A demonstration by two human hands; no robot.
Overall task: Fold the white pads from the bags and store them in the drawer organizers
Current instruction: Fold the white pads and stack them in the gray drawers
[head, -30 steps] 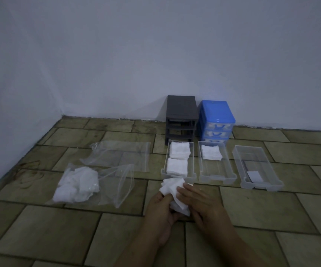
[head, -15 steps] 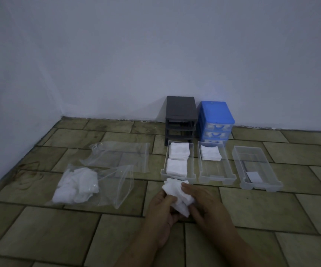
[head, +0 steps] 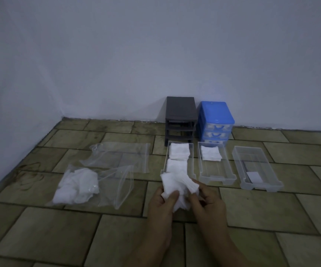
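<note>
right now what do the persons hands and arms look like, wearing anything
Both hands are bare: the left hand and the right hand show no gloves, and no rings can be made out in the dim light. Both forearms are uncovered down to the frame edge, with no sleeve, watch or band in view.

On the tiled floor (head: 59,228), the left hand (head: 160,207) and right hand (head: 207,203) hold a crumpled white pad (head: 177,186) between them, just in front of the leftmost clear drawer (head: 191,164), which holds two folded pads. Two more clear drawers (head: 229,170) lie to its right, before a grey organizer (head: 180,112) and a blue organizer (head: 215,114) at the wall. Toward the floor's left edge lie a bag of pads (head: 78,186) and an empty bag (head: 121,157).
</note>
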